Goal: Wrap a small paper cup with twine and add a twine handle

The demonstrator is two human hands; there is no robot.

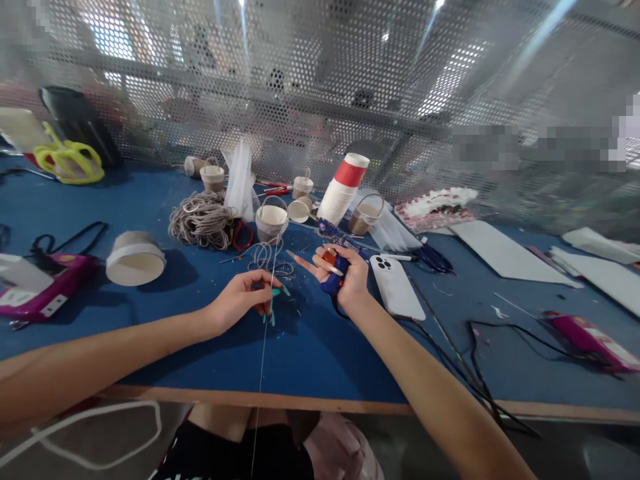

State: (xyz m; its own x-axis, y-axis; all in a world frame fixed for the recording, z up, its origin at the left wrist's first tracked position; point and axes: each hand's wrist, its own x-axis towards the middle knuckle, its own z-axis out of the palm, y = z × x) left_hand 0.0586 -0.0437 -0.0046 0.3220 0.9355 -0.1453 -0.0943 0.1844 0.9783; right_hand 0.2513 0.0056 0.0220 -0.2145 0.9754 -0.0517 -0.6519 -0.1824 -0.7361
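Note:
My left hand [253,293], with long teal nails, is held just above the blue table, its fingertips closed together around a thin white thread [263,353]. That thread runs from near a small cup-shaped basket [271,223] down over the table edge to my lap. In my right hand [350,273] is a blue glue gun [333,283] with an orange trigger, its cable hanging below. My right fingers wrap its grip, with one finger stretched out to the left. Loose grey cord [267,257] lies just beyond my left hand.
Behind my hands are a bundle of grey cord [200,220], stacked paper cups [345,187] and small baskets. A white phone [397,287] lies at the right, near cables. A larger cup [135,260] and purple device [53,287] sit left. Perforated metal screen [300,87] stands behind.

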